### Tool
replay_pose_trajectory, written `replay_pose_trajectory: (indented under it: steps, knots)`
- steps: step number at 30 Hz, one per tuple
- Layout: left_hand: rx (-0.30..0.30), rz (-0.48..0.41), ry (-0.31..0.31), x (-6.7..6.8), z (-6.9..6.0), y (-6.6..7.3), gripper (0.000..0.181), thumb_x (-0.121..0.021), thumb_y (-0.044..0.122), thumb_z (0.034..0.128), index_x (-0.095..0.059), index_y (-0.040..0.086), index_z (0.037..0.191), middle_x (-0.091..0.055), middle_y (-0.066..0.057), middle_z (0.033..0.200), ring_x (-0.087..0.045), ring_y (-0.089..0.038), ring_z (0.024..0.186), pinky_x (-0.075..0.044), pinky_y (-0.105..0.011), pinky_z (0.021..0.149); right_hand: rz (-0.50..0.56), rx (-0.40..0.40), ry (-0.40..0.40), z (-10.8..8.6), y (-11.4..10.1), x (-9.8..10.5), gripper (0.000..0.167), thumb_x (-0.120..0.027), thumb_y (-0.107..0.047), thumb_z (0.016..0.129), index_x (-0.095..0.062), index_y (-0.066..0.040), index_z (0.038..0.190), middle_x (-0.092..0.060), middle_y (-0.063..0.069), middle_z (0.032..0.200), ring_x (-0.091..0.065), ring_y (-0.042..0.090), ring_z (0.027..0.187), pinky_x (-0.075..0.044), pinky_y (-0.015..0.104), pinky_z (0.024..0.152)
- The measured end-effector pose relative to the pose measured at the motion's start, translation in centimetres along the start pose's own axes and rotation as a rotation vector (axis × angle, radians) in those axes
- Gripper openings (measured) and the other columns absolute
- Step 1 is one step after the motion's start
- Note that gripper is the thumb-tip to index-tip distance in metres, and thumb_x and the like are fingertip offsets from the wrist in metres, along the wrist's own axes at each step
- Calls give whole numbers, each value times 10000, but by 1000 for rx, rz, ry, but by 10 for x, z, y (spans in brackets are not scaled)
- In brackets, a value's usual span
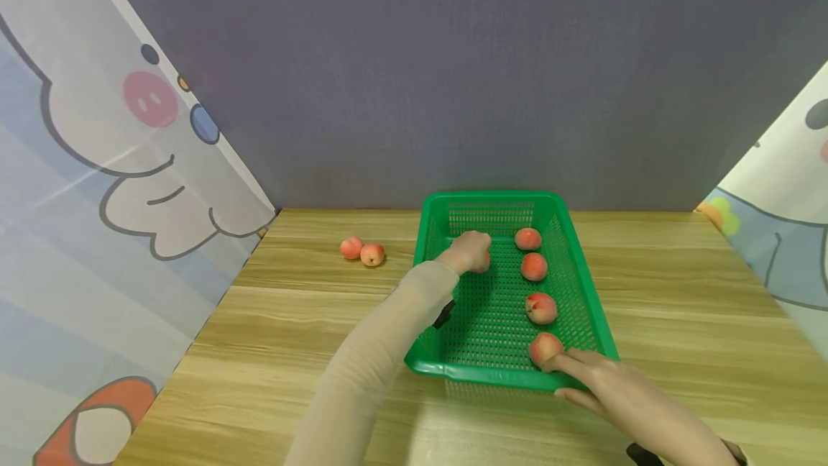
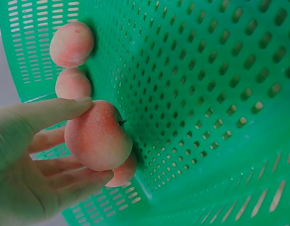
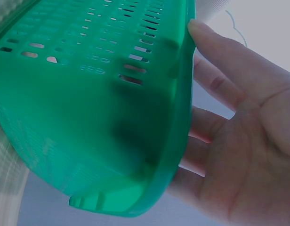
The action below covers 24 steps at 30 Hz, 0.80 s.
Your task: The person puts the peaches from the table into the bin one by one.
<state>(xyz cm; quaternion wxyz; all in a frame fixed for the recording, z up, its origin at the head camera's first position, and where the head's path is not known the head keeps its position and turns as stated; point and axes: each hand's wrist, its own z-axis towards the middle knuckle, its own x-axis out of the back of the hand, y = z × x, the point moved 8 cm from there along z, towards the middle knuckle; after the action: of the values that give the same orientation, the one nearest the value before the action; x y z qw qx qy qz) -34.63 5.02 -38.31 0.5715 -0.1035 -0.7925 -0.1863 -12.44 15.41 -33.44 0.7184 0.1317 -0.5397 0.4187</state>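
Observation:
My left hand [image 1: 466, 252] is inside the green basket [image 1: 591, 293], at its left side. In the left wrist view, the thumb and fingers of that hand [image 2: 36, 165] hold a red-pink peach [image 2: 98, 139]; other peaches [image 2: 72, 44] lie beside it. Along the basket's right side, several peaches [image 1: 534, 267] form a column. At the near right corner, my right hand [image 1: 611, 385] grips the rim, with fingers close to the nearest peach [image 1: 545, 348]. The right wrist view shows the thumb and fingers of this hand [image 3: 244, 127] on either side of the rim [image 3: 182, 117].
Two peaches [image 1: 371, 254] touch each other on the wooden table [image 1: 259, 351], left of the basket. Behind the table stands a grey panel [image 1: 420, 78]. Cartoon-printed sheets [image 1: 77, 200] hang at both sides.

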Motion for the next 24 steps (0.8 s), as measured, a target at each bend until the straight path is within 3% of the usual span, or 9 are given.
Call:
replay_pose_trajectory:
  steps: [11, 17, 24]
  knots:
    - [7, 58, -9, -5, 4, -1, 137, -494, 21, 839, -519, 110, 737, -492, -30, 883, -381, -146, 644, -307, -241, 460, -2, -20, -16, 0, 2, -1, 299, -694, -228, 730, -582, -216, 1007, -575, -104, 899, -572, 72, 772, -471, 233, 558]
    - [11, 87, -17, -8, 6, -1, 151, -486, 15, 839, -513, 108, 723, -484, -38, 878, -377, -150, 659, -309, -245, 480, 3, -33, -37, 0, 2, -2, 286, -675, -255, 749, -579, -223, 1016, -577, -101, 901, -574, 75, 780, -476, 233, 563]
    - [16, 114, -23, -11, 7, 0, 111, -496, 22, 844, -535, 121, 813, -470, -26, 900, -379, -143, 667, -312, -250, 508, -6, -29, -27, 0, 2, -1, 278, -668, -276, 752, -580, -226, 1011, -575, -105, 900, -574, 74, 780, -476, 236, 565]
